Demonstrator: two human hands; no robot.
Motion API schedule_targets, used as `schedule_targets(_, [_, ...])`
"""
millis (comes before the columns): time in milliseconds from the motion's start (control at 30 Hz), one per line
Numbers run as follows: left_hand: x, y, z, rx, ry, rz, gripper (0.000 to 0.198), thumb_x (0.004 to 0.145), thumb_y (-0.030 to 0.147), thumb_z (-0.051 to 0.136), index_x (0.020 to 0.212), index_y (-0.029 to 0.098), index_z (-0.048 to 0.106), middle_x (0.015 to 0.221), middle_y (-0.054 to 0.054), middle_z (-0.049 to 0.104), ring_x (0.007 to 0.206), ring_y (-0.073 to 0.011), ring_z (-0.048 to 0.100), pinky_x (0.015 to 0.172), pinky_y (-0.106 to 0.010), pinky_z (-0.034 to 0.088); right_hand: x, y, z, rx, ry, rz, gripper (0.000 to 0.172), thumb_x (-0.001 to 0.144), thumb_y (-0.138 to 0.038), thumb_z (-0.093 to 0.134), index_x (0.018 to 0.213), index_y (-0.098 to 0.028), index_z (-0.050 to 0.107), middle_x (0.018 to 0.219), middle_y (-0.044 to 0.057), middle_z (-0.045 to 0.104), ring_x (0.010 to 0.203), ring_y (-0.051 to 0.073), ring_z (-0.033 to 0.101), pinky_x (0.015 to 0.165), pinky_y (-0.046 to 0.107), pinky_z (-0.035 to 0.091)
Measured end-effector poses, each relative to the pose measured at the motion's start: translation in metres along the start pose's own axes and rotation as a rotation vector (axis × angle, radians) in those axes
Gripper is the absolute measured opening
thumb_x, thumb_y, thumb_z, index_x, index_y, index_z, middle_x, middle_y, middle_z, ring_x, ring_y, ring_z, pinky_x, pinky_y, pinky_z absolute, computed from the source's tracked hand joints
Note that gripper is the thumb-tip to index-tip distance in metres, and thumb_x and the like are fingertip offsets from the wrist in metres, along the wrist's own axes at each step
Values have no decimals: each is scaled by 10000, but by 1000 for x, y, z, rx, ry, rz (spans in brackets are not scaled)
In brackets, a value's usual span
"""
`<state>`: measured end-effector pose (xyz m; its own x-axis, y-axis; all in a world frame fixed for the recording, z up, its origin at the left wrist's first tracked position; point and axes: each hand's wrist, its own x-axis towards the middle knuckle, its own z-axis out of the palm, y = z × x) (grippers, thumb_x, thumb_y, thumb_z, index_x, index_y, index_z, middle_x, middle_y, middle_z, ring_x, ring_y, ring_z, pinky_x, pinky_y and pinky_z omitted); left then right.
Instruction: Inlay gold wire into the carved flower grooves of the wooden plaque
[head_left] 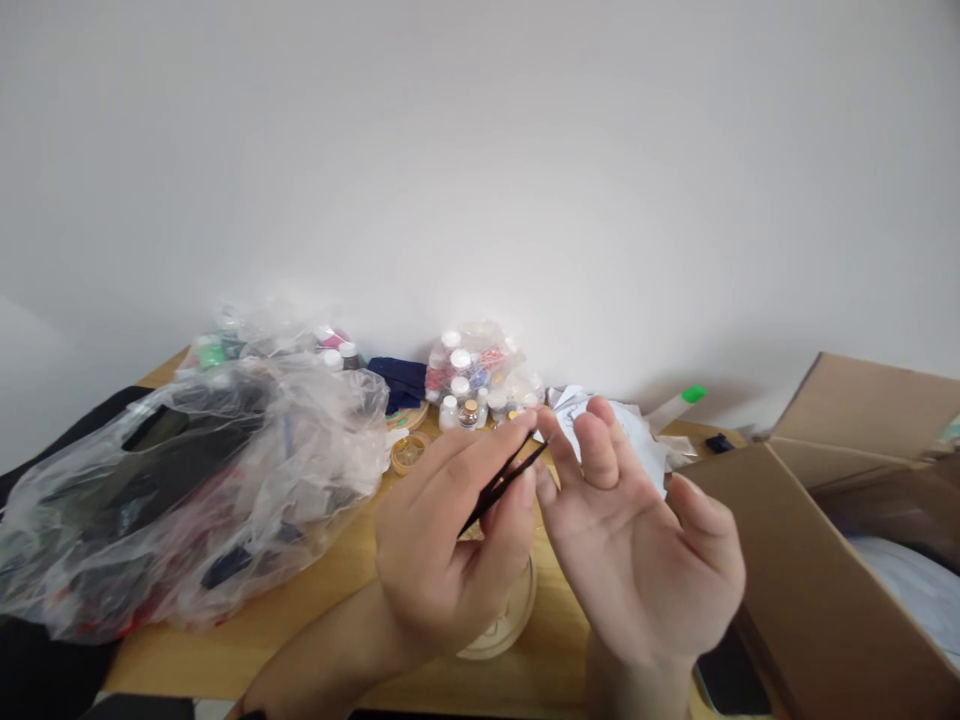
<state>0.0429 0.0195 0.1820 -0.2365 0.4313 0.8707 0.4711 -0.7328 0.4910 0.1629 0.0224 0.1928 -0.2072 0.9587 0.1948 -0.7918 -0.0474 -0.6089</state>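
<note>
Black tweezers are pinched between the thumb and fingers of my left hand. Their two tips stand slightly apart and point toward the fingers of my right hand. That hand is open, palm facing me, with some fingers bent; its index fingertip is close to the tweezer tips. Whether anything tiny lies between the tips or on the fingertip, I cannot tell. Below both hands, a pale round disc with a raised rim lies on the wooden table, partly covered by my left hand.
A large clear plastic bag of mixed items fills the left side. Bagged white-capped bottles stand by the wall, near a small round amber container. On the right are an open cardboard box, white papers and a green-capped tube.
</note>
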Motion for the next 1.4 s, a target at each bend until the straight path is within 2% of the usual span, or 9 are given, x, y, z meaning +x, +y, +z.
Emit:
schedule_targets(100, [-1,-3,-1,12,-38,-26,275,907,158,536,1165,175,628,919,-17,716,862,-134,662,666,-226,593,2,0,-1,7,8,2,410,813,-437,490,1131,-241,659,1043,12,756,1153,215,621,954,391,503])
schedule_targets(233, [1,-4,-6,13,-185,-56,289,924,173,497,1196,204,587,1050,-14,704,844,-116,665,730,-209,576,5,-2,-3,52,94,23,370,799,-415,505,1100,-271,668,977,-20,766,1083,201,644,874,350,520])
schedule_targets(433, [1,-7,-5,-28,-260,-164,258,895,172,560,1144,227,604,940,21,700,684,-61,619,650,-144,517,6,-4,-5,109,68,90,285,778,-356,610,1034,-260,690,888,-25,759,865,136,661,807,261,515])
schedule_targets(633, [4,-9,13,-537,-293,-654,141,895,322,587,963,224,663,730,9,640,703,-111,631,563,-181,502,4,-3,-1,94,59,78,324,668,-221,787,980,-236,702,759,-45,655,710,68,603,713,164,517])
schedule_targets(700, [6,-7,16,-598,-321,-711,150,876,346,615,942,223,671,647,15,593,709,-123,619,593,-204,506,1,-5,0,88,65,65,361,626,-174,821,964,-226,704,712,-65,610,665,41,577,677,132,509])
schedule_targets(867, [6,7,10,-544,-353,-632,134,882,340,622,965,253,681,495,56,413,744,-127,602,757,-243,506,-13,-16,2,59,101,67,338,599,-144,846,908,-204,721,627,-89,601,586,0,558,641,77,498])
schedule_targets(1067, [-11,27,1,-565,-408,-617,146,895,351,611,978,249,675,533,62,390,589,-78,488,639,-200,452,-47,-24,-1,32,145,37,270,604,-153,848,848,-203,744,635,-83,690,587,14,642,619,69,531])
schedule_targets(1200, [-25,44,-7,-591,-436,-608,138,906,354,598,981,260,666,652,45,508,541,-41,418,534,-163,379,-73,-22,0,37,150,10,232,610,-171,853,814,-204,749,642,-72,726,594,20,680,571,40,521])
schedule_targets(1400, [-42,68,-27,-614,-473,-615,136,913,351,586,986,268,665,831,24,598,515,-14,371,535,-152,382,-105,-13,6,38,171,16,200,603,-179,859,764,-217,746,625,-69,722,560,21,673,497,35,489])
